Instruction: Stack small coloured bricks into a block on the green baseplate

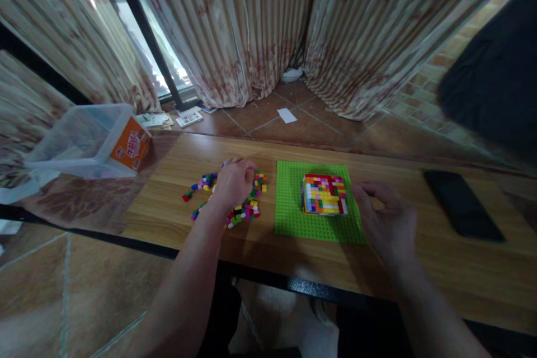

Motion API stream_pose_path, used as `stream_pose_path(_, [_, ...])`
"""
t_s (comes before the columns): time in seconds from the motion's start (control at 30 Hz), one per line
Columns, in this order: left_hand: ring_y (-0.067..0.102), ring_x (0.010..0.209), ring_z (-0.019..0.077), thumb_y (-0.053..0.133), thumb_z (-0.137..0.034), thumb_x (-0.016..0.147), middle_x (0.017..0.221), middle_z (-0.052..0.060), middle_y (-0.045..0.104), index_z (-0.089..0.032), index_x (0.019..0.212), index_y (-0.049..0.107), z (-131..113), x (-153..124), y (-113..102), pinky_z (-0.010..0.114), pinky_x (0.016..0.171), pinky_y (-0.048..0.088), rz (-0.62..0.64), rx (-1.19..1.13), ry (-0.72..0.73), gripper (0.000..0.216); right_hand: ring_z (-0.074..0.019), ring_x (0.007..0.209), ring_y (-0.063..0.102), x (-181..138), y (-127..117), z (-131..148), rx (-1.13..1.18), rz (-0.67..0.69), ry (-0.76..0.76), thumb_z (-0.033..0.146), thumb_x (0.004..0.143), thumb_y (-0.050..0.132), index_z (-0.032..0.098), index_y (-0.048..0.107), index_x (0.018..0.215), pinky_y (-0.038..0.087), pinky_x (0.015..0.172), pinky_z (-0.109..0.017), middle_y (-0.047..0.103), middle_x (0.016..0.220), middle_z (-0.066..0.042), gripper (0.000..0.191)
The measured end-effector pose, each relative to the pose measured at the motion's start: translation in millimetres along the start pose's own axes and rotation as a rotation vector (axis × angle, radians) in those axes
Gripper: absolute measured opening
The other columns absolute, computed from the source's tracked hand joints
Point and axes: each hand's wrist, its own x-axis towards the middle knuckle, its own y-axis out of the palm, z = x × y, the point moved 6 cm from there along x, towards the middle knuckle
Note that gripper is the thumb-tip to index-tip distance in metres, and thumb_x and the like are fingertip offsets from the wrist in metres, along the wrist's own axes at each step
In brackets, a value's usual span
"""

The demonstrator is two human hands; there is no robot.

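My left hand (235,180) reaches over a scattered pile of small colourful toy bricks (243,213) on the left part of the table. Its fingers bend downward, and the back of the hand hides their tips and whatever is under them. A green baseplate (289,218) lies to the right of the pile. On it stands a low block built of multicoloured bricks (325,194), with red, yellow, pink and white on top. My right hand (384,215) hovers at the baseplate's right edge, apart from the block. Its thumb and forefinger are curled together; anything between them is too small to see.
A black phone (464,204) lies on the wooden table (155,201) at the right. A clear plastic bin (90,140) with an orange label stands beyond the left end. Curtains (218,28) hang behind, and papers (188,117) lie on the floor.
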Motion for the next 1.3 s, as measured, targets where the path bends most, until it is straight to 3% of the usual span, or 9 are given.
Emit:
stream_pose_path(0.27, [0.063, 0.113, 0.0271, 0.056, -0.010, 0.085, 0.110, 0.011, 0.075, -0.018, 0.104, 0.078, -20.8, -0.2, 18.5, 0.045, 0.108, 0.046, 0.107, 0.023, 0.116, 0.030, -0.0213, 0.082, 0.071, -1.8, 2.5, -0.4, -0.019, 0.026, 0.011, 0.041, 0.093, 0.061, 0.021, 0.074, 0.084, 0.057, 0.077, -0.035, 0.076, 0.087, -0.006, 0.026])
stream_pose_path(0.47, [0.062, 0.107, 0.0272, 0.056, -0.009, 0.085, 0.102, 0.011, 0.073, -0.018, 0.097, 0.078, -21.7, 2.6, 28.8, 0.044, 0.102, 0.047, 0.110, 0.057, 0.056, 0.026, -0.0209, 0.084, 0.071, -2.5, 4.2, -2.8, 0.013, 0.046, 0.013, 0.041, 0.093, 0.063, 0.022, 0.074, 0.084, 0.057, 0.077, -0.034, 0.076, 0.088, -0.005, 0.023])
stream_pose_path(0.63, [0.063, 0.102, 0.0276, 0.057, -0.007, 0.084, 0.098, 0.011, 0.072, -0.016, 0.086, 0.074, -23.9, 4.0, 22.9, 0.046, 0.100, 0.048, 0.055, 0.000, 0.040, 0.019, -0.0212, 0.083, 0.071, -1.9, 2.8, -0.7, 0.008, 0.037, 0.006, 0.040, 0.093, 0.063, 0.022, 0.074, 0.083, 0.057, 0.076, -0.035, 0.075, 0.087, -0.005, 0.023])
stream_pose_path(0.73, [0.065, 0.099, 0.0242, 0.057, -0.008, 0.087, 0.098, 0.009, 0.073, -0.016, 0.090, 0.073, -31.6, 3.0, 16.3, 0.043, 0.097, 0.050, -0.010, -0.224, 0.070, 0.018, -0.0206, 0.082, 0.071, -1.3, 0.2, 3.6, 0.022, 0.007, -0.014, 0.038, 0.094, 0.063, 0.022, 0.074, 0.084, 0.057, 0.076, -0.035, 0.075, 0.086, -0.004, 0.021])
stream_pose_path(0.83, [0.067, 0.087, 0.0179, 0.057, -0.011, 0.089, 0.093, 0.005, 0.074, -0.016, 0.095, 0.071, -44.6, -0.5, 19.0, 0.034, 0.086, 0.053, 0.018, -0.602, 0.096, 0.017, -0.0198, 0.083, 0.071, -3.4, 0.1, 12.8, 0.083, -0.009, -0.056, 0.034, 0.094, 0.064, 0.023, 0.074, 0.088, 0.058, 0.077, -0.035, 0.075, 0.087, -0.004, 0.016])
stream_pose_path(0.93, [0.067, 0.082, 0.0143, 0.061, -0.016, 0.089, 0.089, 0.004, 0.074, -0.016, 0.094, 0.071, -65.5, -7.2, 28.6, 0.029, 0.081, 0.053, 0.122, -0.941, 0.125, 0.011, -0.0196, 0.088, 0.072, -9.4, 5.0, 27.6, 0.146, 0.022, -0.127, 0.029, 0.094, 0.065, 0.024, 0.074, 0.096, 0.059, 0.081, -0.036, 0.076, 0.095, -0.004, 0.011])
stream_pose_path(1.07, [0.067, 0.082, 0.0130, 0.069, -0.021, 0.087, 0.091, 0.005, 0.074, -0.014, 0.098, 0.070, -92.1, -19.8, 42.4, 0.027, 0.080, 0.053, 0.337, -1.246, 0.119, 0.013, -0.0204, 0.099, 0.072, -19.8, 16.2, 48.0, 0.184, 0.128, -0.238, 0.025, 0.093, 0.066, 0.027, 0.075, 0.109, 0.060, 0.089, -0.039, 0.076, 0.105, -0.005, 0.018])
stream_pose_path(1.3, [0.064, 0.072, 0.0094, 0.079, -0.025, 0.080, 0.084, 0.002, 0.071, -0.013, 0.100, 0.068, -97.1, -26.7, 44.7, 0.024, 0.073, 0.052, 0.578, -1.477, 0.017, 0.026, -0.0204, 0.101, 0.073, -27.9, 23.7, 54.6, 0.216, 0.232, -0.256, 0.026, 0.094, 0.067, 0.027, 0.076, 0.113, 0.061, 0.090, -0.038, 0.076, 0.110, -0.007, 0.021])
